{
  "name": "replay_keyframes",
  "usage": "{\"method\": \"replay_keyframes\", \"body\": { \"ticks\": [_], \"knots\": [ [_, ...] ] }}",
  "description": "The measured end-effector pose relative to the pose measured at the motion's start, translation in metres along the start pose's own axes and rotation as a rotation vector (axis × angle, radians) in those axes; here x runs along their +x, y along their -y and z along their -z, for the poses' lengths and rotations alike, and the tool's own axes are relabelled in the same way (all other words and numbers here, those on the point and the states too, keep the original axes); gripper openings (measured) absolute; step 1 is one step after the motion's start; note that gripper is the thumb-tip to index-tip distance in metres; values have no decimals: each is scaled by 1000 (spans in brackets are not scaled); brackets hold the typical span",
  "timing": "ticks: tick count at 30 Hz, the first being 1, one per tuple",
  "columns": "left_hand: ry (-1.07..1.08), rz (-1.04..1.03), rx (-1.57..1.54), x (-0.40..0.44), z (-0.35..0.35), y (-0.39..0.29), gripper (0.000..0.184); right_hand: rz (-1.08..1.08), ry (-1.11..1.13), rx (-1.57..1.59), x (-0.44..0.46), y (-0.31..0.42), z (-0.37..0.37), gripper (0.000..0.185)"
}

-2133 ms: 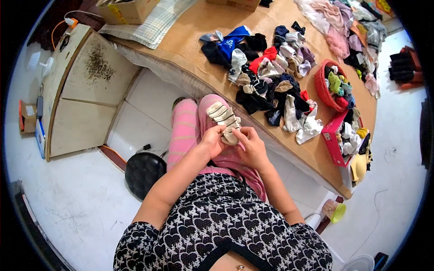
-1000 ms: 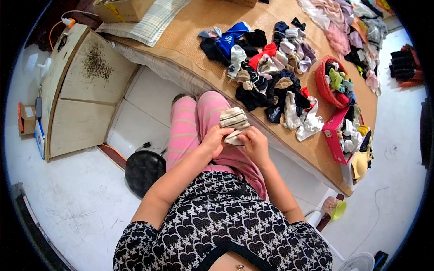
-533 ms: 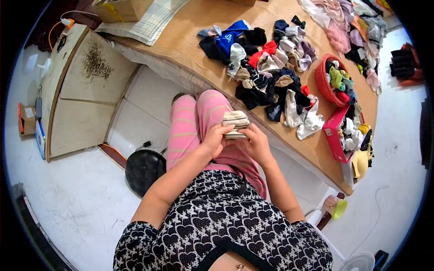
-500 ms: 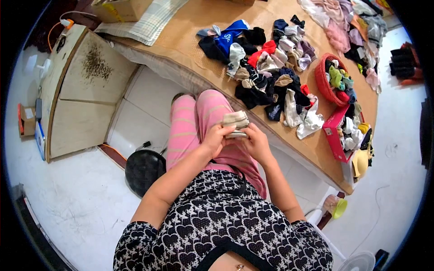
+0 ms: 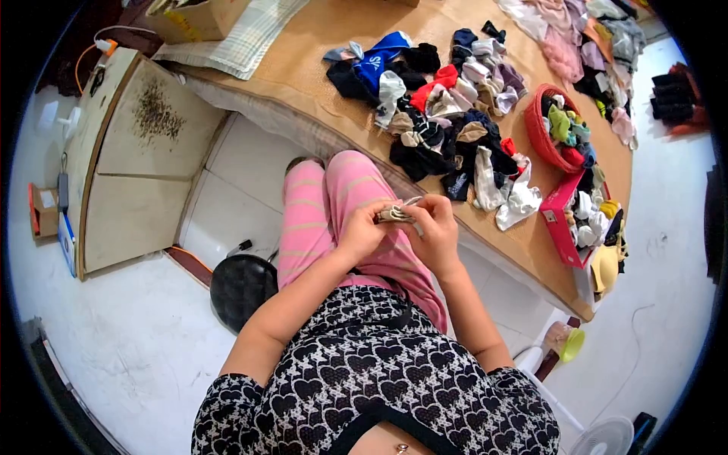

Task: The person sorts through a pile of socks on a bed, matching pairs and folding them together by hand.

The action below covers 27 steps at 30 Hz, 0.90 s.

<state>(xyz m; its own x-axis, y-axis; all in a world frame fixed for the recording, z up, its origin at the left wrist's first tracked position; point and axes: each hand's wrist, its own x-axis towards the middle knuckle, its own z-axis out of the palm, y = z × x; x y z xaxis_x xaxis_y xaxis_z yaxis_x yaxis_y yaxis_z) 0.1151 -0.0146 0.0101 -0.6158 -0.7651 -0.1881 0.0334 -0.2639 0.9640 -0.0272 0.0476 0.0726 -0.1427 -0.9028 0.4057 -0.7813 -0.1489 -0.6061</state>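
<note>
Above my lap, my left hand [image 5: 364, 230] and my right hand [image 5: 437, 231] both grip a small bundle of folded socks [image 5: 394, 214], pale with darker bands. The bundle is seen edge-on, its layers showing between my fingertips. My left fingers are closed round one end, while the right thumb and fingers pinch the other. Beyond my hands, a loose pile of socks [image 5: 485, 178] in black, white, red and grey lies on the brown-covered bed [image 5: 326, 98].
A red basket [image 5: 537, 136] and a pink box [image 5: 560, 235], both holding socks and small garments, stand at the right side of the bed. More clothes [image 5: 565, 45] lie behind. A black round stool [image 5: 243, 292] and a cabinet [image 5: 144, 167] are on my left.
The folded socks have turned from showing a flat face to edge-on. My right hand has shifted up slightly and its fingers now curl over the bundle.
</note>
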Motion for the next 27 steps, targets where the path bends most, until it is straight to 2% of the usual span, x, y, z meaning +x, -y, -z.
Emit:
{"method": "replay_keyframes", "body": {
  "ticks": [4,12,15,17,19,21,22,24,25,27],
  "knots": [
    [-54,-34,40,-3,-1,-10,32,7,10,-31,1,-1,-2,26],
    [-69,32,75,-2,-1,-12,31,194,-38,-166,-3,-3,-7,20],
    [-104,76,195,-6,-2,-19,30,174,37,-130,-2,-7,-8,23],
    [-106,82,149,-4,-1,-7,32,96,159,-114,-6,-12,-13,35],
    [-104,90,103,-2,-1,-3,34,114,236,-199,-8,-15,-14,34],
    [-129,190,-91,-2,1,-2,39,128,215,-202,-11,-14,-15,31],
    [-121,216,-76,-2,1,-1,41,150,201,-196,-13,-14,-16,29],
    [-96,196,-61,-1,4,21,41,84,228,-170,-20,-18,-19,28],
    [-80,181,-54,0,3,19,42,21,266,-139,-21,-18,-18,27],
    [-32,133,-143,-3,2,-1,37,-32,203,-97,-18,-20,-14,26]
  ]
}}
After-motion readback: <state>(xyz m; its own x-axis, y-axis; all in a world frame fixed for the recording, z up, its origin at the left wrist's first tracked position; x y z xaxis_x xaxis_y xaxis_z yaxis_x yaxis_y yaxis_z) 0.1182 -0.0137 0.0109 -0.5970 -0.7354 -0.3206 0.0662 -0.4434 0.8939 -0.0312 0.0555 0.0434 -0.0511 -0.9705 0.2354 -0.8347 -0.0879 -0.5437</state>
